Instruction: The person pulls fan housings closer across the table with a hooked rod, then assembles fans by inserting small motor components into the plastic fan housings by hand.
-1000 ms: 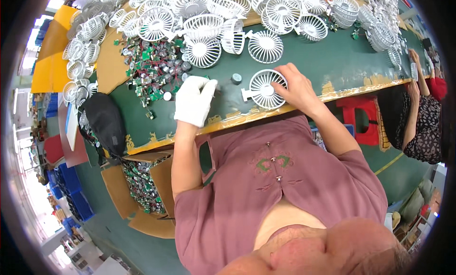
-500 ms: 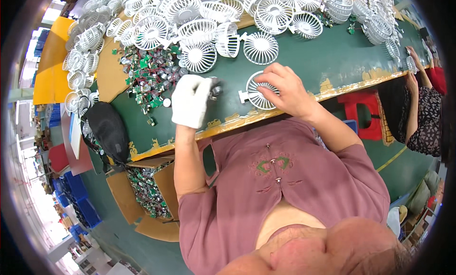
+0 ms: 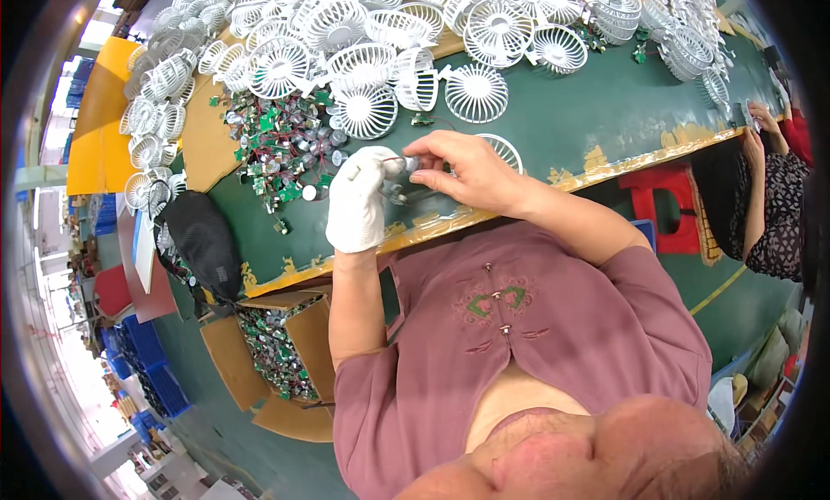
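Observation:
My left hand (image 3: 356,208), in a white glove, is closed with its fingertips against a small grey motor (image 3: 411,164). My bare right hand (image 3: 471,173) meets it from the other side, thumb and fingers pinching the same motor. A thin red wire shows at the gloved fingertips. Just under them is a blurred dark grey piece (image 3: 394,192) that I cannot make out. Beyond my right hand lies a round white fan cage (image 3: 505,149), partly hidden by that hand. A small green circuit board (image 3: 422,120) with a wire rests on the table above my hands.
White fan cages (image 3: 363,63) are heaped along the far side of the green table (image 3: 571,111). Motors with wired boards (image 3: 290,146) lie at left, near a black mesh bag (image 3: 201,241). A carton of boards (image 3: 275,349) stands below. Another person (image 3: 769,197) works at far right.
My right hand has left the white fan cage and moved left to the small motor. My gloved left hand has shifted slightly right and down, and the two hands now meet.

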A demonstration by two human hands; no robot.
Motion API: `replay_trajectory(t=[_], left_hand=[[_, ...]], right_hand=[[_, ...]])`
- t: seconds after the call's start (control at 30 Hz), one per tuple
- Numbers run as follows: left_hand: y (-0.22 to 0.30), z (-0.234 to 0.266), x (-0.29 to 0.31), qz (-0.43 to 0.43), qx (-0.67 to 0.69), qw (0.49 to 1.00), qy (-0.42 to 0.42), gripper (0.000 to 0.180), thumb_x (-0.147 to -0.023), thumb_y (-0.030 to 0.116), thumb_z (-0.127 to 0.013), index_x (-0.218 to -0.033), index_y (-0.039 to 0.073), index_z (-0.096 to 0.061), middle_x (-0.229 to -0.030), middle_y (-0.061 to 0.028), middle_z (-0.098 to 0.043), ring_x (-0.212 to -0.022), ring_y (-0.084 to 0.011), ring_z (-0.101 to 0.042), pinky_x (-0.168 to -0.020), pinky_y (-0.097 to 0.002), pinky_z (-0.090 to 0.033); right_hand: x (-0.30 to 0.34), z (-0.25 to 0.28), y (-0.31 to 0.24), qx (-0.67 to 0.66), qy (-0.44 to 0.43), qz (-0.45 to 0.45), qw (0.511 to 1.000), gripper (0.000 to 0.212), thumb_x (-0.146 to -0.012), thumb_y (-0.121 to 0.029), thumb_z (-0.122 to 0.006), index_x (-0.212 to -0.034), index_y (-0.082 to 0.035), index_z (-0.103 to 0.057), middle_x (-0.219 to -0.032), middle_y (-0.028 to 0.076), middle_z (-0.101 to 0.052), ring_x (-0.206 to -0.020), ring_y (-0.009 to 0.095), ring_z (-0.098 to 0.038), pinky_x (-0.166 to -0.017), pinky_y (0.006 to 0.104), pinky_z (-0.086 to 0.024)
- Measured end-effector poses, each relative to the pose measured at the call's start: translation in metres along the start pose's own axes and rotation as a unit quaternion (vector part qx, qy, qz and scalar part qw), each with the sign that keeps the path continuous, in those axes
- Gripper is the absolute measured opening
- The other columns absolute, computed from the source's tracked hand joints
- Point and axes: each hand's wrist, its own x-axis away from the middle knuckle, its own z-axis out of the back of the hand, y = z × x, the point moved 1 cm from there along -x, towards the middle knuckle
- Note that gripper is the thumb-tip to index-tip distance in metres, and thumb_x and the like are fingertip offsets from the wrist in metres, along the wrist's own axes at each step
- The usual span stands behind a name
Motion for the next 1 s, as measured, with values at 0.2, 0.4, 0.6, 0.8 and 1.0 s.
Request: replay_trajectory(t=[0.2,0.4,0.6,0.8,1.0], left_hand=[[0.006,-0.014,0.016,0.028,-0.106,0.994,-0.01,0.017,-0.088,0.01,-0.054,-0.096,-0.002,-0.063,-0.098,-0.0056,-0.062,-0.078,-0.0085,-0.054,-0.071,-0.0212,-0.041],[0.011,-0.036,0.033,0.214,-0.212,0.953,-0.029,0.017,-0.087,0.013,-0.059,-0.094,-0.001,-0.064,-0.1,-0.0064,-0.063,-0.069,-0.0093,-0.057,-0.064,-0.0243,-0.047],[-0.009,-0.041,0.03,0.091,-0.396,0.912,-0.06,0.037,-0.078,0.02,-0.068,-0.111,0.005,-0.061,-0.098,-0.0051,-0.062,-0.075,-0.0153,-0.06,-0.066,-0.0278,-0.049],[-0.017,-0.047,0.011,-0.067,-0.65,0.736,-0.176,0.045,-0.072,0.036,-0.07,-0.109,0.012,-0.059,-0.111,-0.0096,-0.057,-0.094,-0.0297,-0.061,-0.077,-0.0386,-0.05],[-0.031,-0.036,0.017,-0.131,-0.636,0.736,-0.189,0.032,-0.078,0.034,-0.065,-0.103,0.013,-0.061,-0.094,-0.0067,-0.058,-0.081,-0.0265,-0.06,-0.068,-0.0377,-0.049]], right_hand=[[0.011,0.009,-0.001,-0.178,-0.006,-0.076,0.981,0.022,-0.09,-0.008,-0.055,-0.111,-0.003,-0.052,-0.086,0.004,-0.06,-0.071,0.011,-0.058,-0.06,0.0245,-0.046],[0.04,0.04,-0.02,-0.367,-0.065,-0.273,0.887,0.029,-0.092,-0.011,-0.055,-0.12,-0.006,-0.047,-0.087,0.003,-0.06,-0.061,0.004,-0.051,-0.055,0.018,-0.041],[0.048,0.047,-0.014,0.014,-0.062,-0.214,0.975,0.024,-0.085,-0.008,-0.063,-0.107,-0.005,-0.053,-0.088,0.004,-0.061,-0.071,0.009,-0.057,-0.059,0.0256,-0.045],[0.043,0.042,0.013,0.332,-0.043,0.024,0.942,0.024,-0.075,-0.017,-0.069,-0.093,-0.007,-0.057,-0.085,0.007,-0.059,-0.083,0.027,-0.057,-0.072,0.0383,-0.043],[0.037,0.049,0.02,0.355,-0.142,0.066,0.922,0.022,-0.07,-0.02,-0.072,-0.081,-0.009,-0.058,-0.082,0.004,-0.057,-0.085,0.023,-0.054,-0.073,0.0365,-0.041]])
